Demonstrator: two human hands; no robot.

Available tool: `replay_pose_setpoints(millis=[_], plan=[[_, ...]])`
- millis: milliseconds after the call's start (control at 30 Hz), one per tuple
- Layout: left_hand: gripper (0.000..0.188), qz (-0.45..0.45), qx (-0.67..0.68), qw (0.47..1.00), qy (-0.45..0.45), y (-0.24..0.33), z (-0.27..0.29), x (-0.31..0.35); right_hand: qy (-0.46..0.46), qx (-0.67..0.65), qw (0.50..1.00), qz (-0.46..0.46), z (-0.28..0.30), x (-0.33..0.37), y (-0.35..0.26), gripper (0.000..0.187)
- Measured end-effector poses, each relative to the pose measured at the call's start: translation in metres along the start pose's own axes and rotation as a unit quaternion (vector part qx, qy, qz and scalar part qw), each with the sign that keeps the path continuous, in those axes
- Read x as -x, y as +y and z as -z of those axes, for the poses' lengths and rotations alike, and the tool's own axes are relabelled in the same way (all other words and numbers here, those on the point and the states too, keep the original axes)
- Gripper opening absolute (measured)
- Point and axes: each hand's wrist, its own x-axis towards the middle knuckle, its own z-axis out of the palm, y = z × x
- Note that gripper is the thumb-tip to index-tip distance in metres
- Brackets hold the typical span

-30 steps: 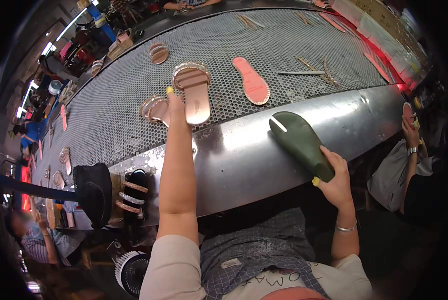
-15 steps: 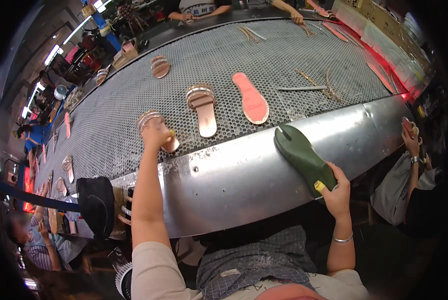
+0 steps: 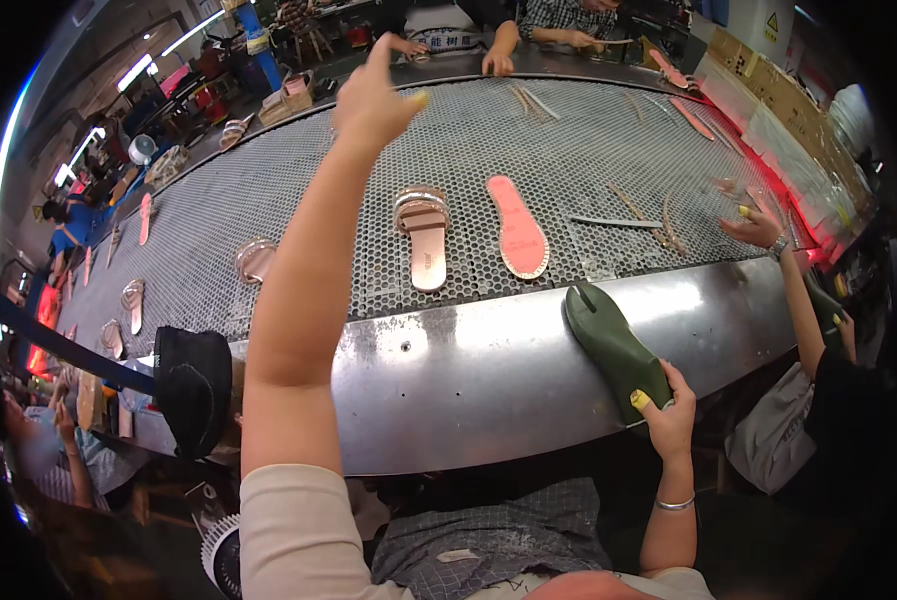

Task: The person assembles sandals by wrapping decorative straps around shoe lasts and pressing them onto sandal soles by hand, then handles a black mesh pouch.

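My right hand grips the heel end of a dark green shoe last, whose notched toe points away over the metal ledge. My left hand is stretched far over the mesh conveyor, open, index finger and thumb apart, with nothing visible in it. Partly behind my left forearm lies a strappy rose-gold sandal. To the right are another rose-gold sandal with glittery straps and a pink insole with a pale stitched edge at the heel.
A smooth metal ledge runs along the near side. Thin straps lie on the mesh at right. A black cloth-covered object stands by my left arm. At right a co-worker's hand reaches over the conveyor; other people work across it.
My left hand has let go of the left sandal and moved away from me, over the far part of the mesh. The co-worker's hand at right has reached forward. My right hand still holds the last.
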Motion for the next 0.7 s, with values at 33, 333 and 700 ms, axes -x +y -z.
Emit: replay_pose_setpoints(millis=[33, 333, 700], plan=[[0.073, -0.087, 0.049, 0.993, 0.063, 0.020, 0.009, -0.010, 0.003, -0.002, 1.000, 0.006, -0.001, 0.000, -0.001, 0.046], [0.007, -0.260, 0.429, 0.864, -0.055, 0.110, 0.193, 0.181, 0.014, 0.008, 0.999, 0.043, -0.006, 0.000, -0.004, 0.043], [0.017, -0.351, 0.757, 0.489, 0.256, 0.146, 0.302, 0.285, 0.014, -0.012, 0.999, 0.045, 0.001, 0.006, 0.005, 0.041]])
